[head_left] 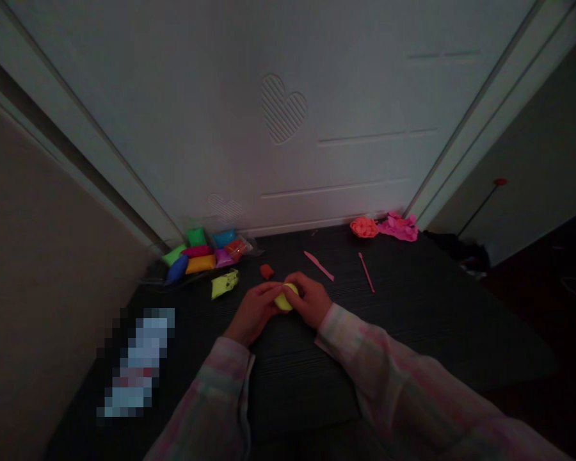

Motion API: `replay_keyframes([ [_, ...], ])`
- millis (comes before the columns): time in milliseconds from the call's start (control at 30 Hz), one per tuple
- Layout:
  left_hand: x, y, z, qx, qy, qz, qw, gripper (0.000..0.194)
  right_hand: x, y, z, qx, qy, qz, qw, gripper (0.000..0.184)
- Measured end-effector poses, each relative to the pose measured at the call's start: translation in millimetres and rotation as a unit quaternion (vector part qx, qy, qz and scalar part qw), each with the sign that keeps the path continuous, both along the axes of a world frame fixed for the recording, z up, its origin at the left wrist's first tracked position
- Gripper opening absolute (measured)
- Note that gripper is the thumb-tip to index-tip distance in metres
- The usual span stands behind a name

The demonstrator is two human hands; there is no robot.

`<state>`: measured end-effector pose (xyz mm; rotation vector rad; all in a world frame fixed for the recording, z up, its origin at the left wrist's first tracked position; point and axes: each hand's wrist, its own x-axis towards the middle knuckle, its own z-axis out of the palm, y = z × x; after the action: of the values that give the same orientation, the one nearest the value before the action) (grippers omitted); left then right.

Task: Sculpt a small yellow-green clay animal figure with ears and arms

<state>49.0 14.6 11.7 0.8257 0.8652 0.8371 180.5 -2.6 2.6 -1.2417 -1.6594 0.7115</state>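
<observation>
A lump of yellow clay [285, 299] sits between both my hands at the middle of the dark table [413, 320]. My left hand [255, 310] presses on it from the left with curled fingers. From the right, my right hand [310, 298] wraps over it. Just beyond my hands lies a small red clay piece [267, 271]. An opened yellow packet [224, 283] rests to the left of them.
Several coloured clay packets [201, 255] lie in a clear tray at the back left. Two pink modelling tools [319, 266] [366, 273] lie behind my hands. An orange clay flower [363, 226] and a pink clay shape [399, 226] sit against the white door [288, 115]. A blurred-out object [137, 362] lies front left.
</observation>
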Motion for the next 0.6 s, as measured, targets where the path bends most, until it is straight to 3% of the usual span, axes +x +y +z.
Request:
replay_keyframes([
  [233, 1.3, -0.8, 2.5, 0.001, -0.008, 0.024, 1.0, 0.008, -2.8, 2.6, -0.5, -0.077, 0.118, -0.013, 0.99, 0.013],
  [400, 2.2, -0.7, 2.4, 0.027, -0.006, 0.042, 0.999, 0.008, -5.5, 9.0, -0.3, -0.179, 0.302, -0.009, 0.936, 0.018],
  [600, 2.5, -1.1, 3.3, 0.068, 0.011, 0.077, 0.995, 0.011, -5.1, 14.6, -3.2, -0.214, 0.375, -0.009, 0.902, 0.023],
])
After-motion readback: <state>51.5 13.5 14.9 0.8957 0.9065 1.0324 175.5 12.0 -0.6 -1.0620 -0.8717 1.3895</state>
